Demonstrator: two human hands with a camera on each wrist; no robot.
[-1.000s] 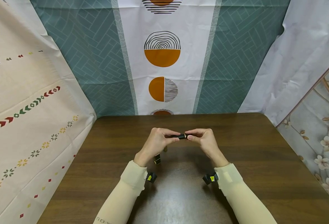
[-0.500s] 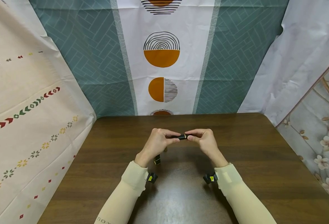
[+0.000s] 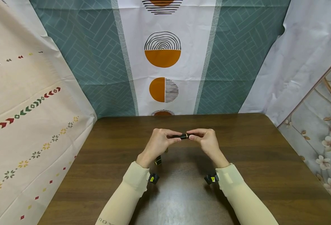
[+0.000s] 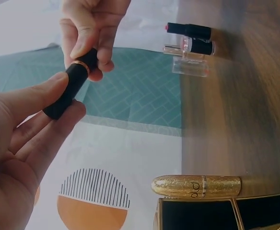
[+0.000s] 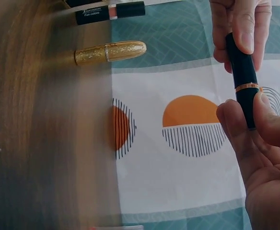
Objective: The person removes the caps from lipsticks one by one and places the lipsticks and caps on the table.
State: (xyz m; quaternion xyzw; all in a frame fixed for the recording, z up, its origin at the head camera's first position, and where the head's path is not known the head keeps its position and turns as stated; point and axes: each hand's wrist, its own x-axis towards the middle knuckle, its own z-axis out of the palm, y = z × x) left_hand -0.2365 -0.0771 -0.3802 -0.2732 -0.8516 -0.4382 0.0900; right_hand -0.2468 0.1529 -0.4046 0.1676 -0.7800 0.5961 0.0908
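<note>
1. Above the bench [image 3: 247, 147], well clear of its surface, a black lipstick tube with a gold band [image 5: 243, 67] is held between two bare hands, lying nearly level in the head view.
2. The left hand [image 3: 157, 140] has a narrow grip, thumb on one side and fingers on the other, pinching the longer part of the tube.
3. The right hand [image 3: 208, 141] has an equally narrow grip, its thumb and fingertips pinching the shorter end just past the gold band.
4. On the bench, the nearest things show best in the wrist views: a glittery gold lipstick tube [image 4: 197, 186] stands upright, and near it is a black case with gold edges [image 4: 202, 215].
5. Farther along in the left wrist view, a slim black tube with a red tip [image 4: 188, 30] stands close to a clear container with a black band [image 4: 200, 46] and a clear block-like piece [image 4: 190, 68]; whether these touch cannot be told.
6. Both arms wear cream sleeves [image 3: 120, 198], with a small black camera at each wrist.
7. Behind the bench hangs a teal-and-white cloth [image 3: 169, 70] printed with orange and striped circles.
</note>
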